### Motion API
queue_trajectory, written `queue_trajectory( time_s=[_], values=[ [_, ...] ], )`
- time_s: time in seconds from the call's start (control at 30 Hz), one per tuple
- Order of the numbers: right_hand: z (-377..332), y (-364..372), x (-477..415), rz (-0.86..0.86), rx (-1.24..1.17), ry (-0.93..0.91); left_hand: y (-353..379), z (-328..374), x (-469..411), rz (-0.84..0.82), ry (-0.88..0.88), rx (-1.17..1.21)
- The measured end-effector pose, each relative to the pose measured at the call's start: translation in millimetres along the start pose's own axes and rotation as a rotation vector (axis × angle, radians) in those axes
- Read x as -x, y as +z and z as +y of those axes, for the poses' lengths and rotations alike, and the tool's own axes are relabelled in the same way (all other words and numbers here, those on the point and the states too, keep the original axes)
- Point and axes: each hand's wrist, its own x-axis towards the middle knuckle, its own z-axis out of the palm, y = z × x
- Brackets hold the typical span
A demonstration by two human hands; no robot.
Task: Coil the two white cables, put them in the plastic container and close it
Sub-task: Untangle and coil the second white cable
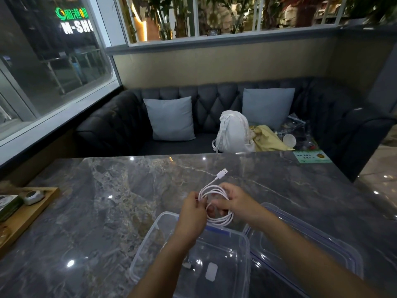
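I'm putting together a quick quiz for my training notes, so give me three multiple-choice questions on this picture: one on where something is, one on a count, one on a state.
1. Where is the lid?
A. On the container.
B. On the table, right of the container.
C. Under the container.

2. How many pale cushions are on the sofa?
A. One.
B. Three.
C. Two.

3. How is the white cable?
A. Coiled in loops, held by the left hand and right hand.
B. Lying straight on the table.
C. Inside the container.

Answers:
1 B: the lid lies flat beside the open container.
2 C: one cushion is left of the white backpack, one behind it.
3 A: both hands grip its loops.
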Motion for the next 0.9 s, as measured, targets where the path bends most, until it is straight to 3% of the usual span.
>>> queue_trajectory(
  time_s=[0.1,0.2,0.3,0.47,0.67,0.9],
  values=[
    [3.0,-1.4,-2.5,0.186,0.578,-0.161,-1.2,2.1,0.0,0.004,-0.086,0.092],
    [5.0,-4.6,-0.9,0.228,1.197,-0.615,-1.3,5.3,2.3,-0.015,-0.120,0.111],
    [5.4,-4.8,-0.2,0.225,1.304,-0.743,-1.8,9.1,2.7,-0.045,-0.154,0.142],
    [11.6,3.4,2.5,0.364,1.032,-0.708,-6.4,11.3,-2.1,-0.094,-0.206,0.134],
    [11.6,13.8,2.4,0.545,0.308,-0.265,-7.9,14.5,-2.4,-0.159,-0.176,0.204],
    [6.1,21.1,-3.5,0.604,-0.408,-0.004,-1.6,11.6,-0.2,-0.104,-0.091,0.182]
  ],
)
